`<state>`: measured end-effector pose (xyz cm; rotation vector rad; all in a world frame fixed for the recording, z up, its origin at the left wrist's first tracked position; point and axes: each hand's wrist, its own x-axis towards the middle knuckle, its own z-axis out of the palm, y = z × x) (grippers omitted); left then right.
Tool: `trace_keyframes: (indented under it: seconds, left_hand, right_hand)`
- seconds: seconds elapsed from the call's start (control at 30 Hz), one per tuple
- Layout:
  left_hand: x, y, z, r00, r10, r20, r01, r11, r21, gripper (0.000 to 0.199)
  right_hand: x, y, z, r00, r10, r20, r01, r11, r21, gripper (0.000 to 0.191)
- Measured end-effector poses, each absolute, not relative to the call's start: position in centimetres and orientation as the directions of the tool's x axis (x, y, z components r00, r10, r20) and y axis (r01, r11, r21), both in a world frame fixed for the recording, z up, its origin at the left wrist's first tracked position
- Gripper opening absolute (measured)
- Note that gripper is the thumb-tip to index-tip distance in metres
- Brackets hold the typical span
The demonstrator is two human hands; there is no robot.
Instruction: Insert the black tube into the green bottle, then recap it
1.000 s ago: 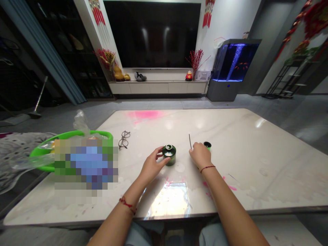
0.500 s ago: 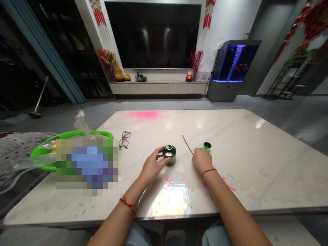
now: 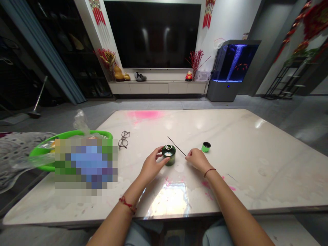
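Note:
My left hand (image 3: 153, 164) is wrapped round the left side of a small dark green glass bottle (image 3: 169, 159), which stands upright on the table with its round mouth uncovered. Between the fingertips of my right hand (image 3: 198, 159) is pinched a thin dark stick (image 3: 176, 146). It slants up and to the left, its far end just behind the bottle's mouth from this view. A green cap (image 3: 206, 147) with a black inside sits open side up, beyond my right hand and apart from it.
Folded eyeglasses (image 3: 124, 139) lie left of the bottle on the pale marble table (image 3: 230, 130). A green basket (image 3: 41, 150) with bagged items, partly blurred, stands at the left. One thin sliver (image 3: 232, 177) lies right of my right wrist. Pink stains mark the tabletop.
My right hand has moved left, nearer the bottle, and the stick has swung left and tilted flatter. The cap shows more fully now. My left hand and the bottle stay put.

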<state>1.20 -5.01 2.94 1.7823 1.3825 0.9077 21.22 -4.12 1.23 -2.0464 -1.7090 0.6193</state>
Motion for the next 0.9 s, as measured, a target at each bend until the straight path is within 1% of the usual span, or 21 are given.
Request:
trace_keyframes:
  seconds: [0.03,0.1,0.13,0.2,0.3,0.43,0.5,0.6,0.67,0.77,0.83,0.9]
  left_hand:
    - [1.2,-5.0,2.9,0.186,0.976,0.114,0.487,-0.192,0.852,0.048]
    - [1.2,-5.1,3.0,0.18,0.977,0.116,0.484,-0.191,0.854,0.048]
    - [1.2,-5.1,3.0,0.179,0.977,0.115,0.483,-0.189,0.855,0.048]
    - [1.2,-5.1,3.0,0.181,0.977,0.115,0.481,-0.189,0.856,0.048]
    - [1.2,-5.1,3.0,0.184,0.975,0.125,0.479,-0.2,0.855,0.049]
    - [1.3,-5.2,2.8,0.148,0.974,0.173,0.505,-0.224,0.834,0.05]
    - [1.4,-5.3,2.8,0.109,0.97,0.219,0.522,-0.244,0.817,0.053]
    - [1.4,-5.4,3.1,0.051,0.953,0.297,0.545,-0.276,0.792,0.052]
    - [1.4,-5.6,3.5,0.035,0.93,0.366,0.558,-0.322,0.765,0.045]
    - [1.5,-5.9,4.2,0.053,0.89,0.453,0.569,-0.4,0.719,0.026]
    - [1.5,-6.1,4.5,0.073,0.879,0.472,0.571,-0.425,0.702,0.019]
    - [1.6,-6.3,4.7,0.091,0.877,0.472,0.584,-0.431,0.688,0.017]
  right_hand:
    - [21.1,-4.0,1.3,0.143,0.986,-0.088,0.741,-0.166,-0.651,0.008]
    - [20.9,-3.9,1.5,0.116,0.986,-0.12,0.549,-0.164,-0.819,0.008]
    - [20.8,-3.9,1.7,0.099,0.986,-0.137,0.436,-0.167,-0.884,0.008]
    - [20.7,-3.9,2.0,0.06,0.984,-0.169,0.228,-0.179,-0.957,0.014]
    - [20.6,-4.0,2.6,-0.01,0.977,-0.212,-0.013,-0.212,-0.977,0.023]
    - [20.5,-4.2,3.2,-0.108,0.962,-0.252,-0.262,-0.272,-0.926,0.021]
    - [20.4,-4.4,3.5,-0.122,0.958,-0.261,-0.34,-0.288,-0.895,0.018]
    - [20.0,-4.6,3.7,-0.134,0.96,-0.246,-0.398,-0.279,-0.874,0.015]
    - [19.8,-4.7,3.9,-0.146,0.962,-0.231,-0.411,-0.272,-0.87,0.015]
    - [19.4,-4.9,4.0,-0.15,0.964,-0.219,-0.42,-0.262,-0.869,0.018]
    - [19.3,-4.9,3.9,-0.135,0.969,-0.208,-0.426,-0.247,-0.87,0.019]
    - [19.2,-4.8,3.9,-0.12,0.973,-0.199,-0.434,-0.232,-0.871,0.019]
